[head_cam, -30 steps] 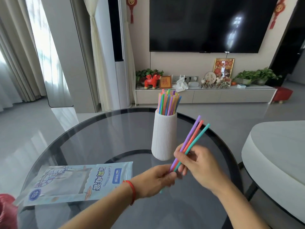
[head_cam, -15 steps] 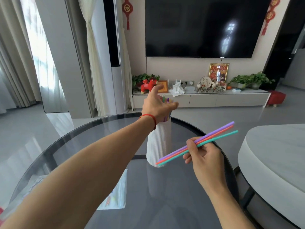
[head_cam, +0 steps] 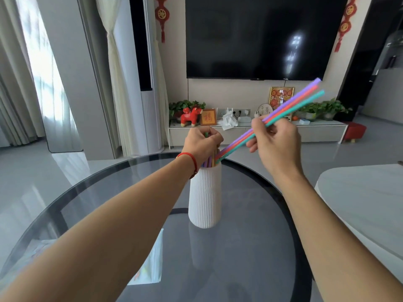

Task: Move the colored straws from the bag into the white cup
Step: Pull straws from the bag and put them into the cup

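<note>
The right hand (head_cam: 275, 142) pinches three straws (head_cam: 290, 105), purple, red and teal, slanted so their lower tips touch the rim of the white cup (head_cam: 205, 197). The left hand (head_cam: 201, 143) is closed over the bunch of straws (head_cam: 209, 162) already standing in the cup; their number cannot be told. The cup stands upright on a round dark glass surface (head_cam: 250, 247). The bag (head_cam: 150, 264) lies flat nearer the person than the cup, partly hidden by the left forearm. Behind the cup, a television (head_cam: 257, 35) hangs above a low cabinet (head_cam: 316, 131).
</note>
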The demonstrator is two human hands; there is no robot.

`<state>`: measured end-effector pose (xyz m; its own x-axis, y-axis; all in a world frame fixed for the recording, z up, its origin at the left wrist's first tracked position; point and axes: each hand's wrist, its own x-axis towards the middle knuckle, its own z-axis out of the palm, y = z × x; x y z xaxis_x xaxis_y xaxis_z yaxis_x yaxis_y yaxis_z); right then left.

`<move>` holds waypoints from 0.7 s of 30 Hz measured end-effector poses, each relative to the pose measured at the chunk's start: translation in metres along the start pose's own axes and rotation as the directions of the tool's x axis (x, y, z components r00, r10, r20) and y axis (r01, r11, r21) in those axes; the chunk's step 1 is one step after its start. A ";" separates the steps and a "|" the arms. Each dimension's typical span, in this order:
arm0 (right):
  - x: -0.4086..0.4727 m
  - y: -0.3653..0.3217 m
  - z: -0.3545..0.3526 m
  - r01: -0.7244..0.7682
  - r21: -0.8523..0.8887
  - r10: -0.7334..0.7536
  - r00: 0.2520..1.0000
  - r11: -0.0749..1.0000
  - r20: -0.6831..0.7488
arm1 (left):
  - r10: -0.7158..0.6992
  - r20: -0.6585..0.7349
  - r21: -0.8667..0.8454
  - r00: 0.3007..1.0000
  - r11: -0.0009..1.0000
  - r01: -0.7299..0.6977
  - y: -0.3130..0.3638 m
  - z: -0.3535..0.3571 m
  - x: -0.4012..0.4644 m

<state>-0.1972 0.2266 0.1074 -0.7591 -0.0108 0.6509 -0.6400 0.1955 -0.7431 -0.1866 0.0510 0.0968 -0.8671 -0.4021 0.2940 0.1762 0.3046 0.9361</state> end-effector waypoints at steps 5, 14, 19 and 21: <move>0.024 -0.017 0.024 0.057 -0.215 0.008 0.957 0.975 0.289 | 0.017 -0.021 0.017 1.000 1.000 -0.017 -0.005 -0.001 0.002; 0.011 -0.015 0.044 -0.078 -0.242 0.129 0.970 0.967 0.204 | 0.020 0.066 0.013 0.998 1.000 -0.021 -0.002 -0.004 0.000; 0.010 -0.025 0.049 0.016 -0.351 0.056 0.980 0.936 0.193 | 0.025 0.049 -0.038 0.998 0.999 -0.023 -0.001 -0.008 -0.002; 0.004 -0.020 0.052 -0.054 -0.370 0.163 0.949 0.927 0.271 | 0.023 0.051 -0.106 0.998 0.994 -0.017 -0.001 -0.011 -0.004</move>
<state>-0.1935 0.1718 0.1171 -0.8568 -0.2445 0.4539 -0.5087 0.5447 -0.6668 -0.1783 0.0424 0.0972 -0.8856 -0.3501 0.3052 0.2397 0.2182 0.9460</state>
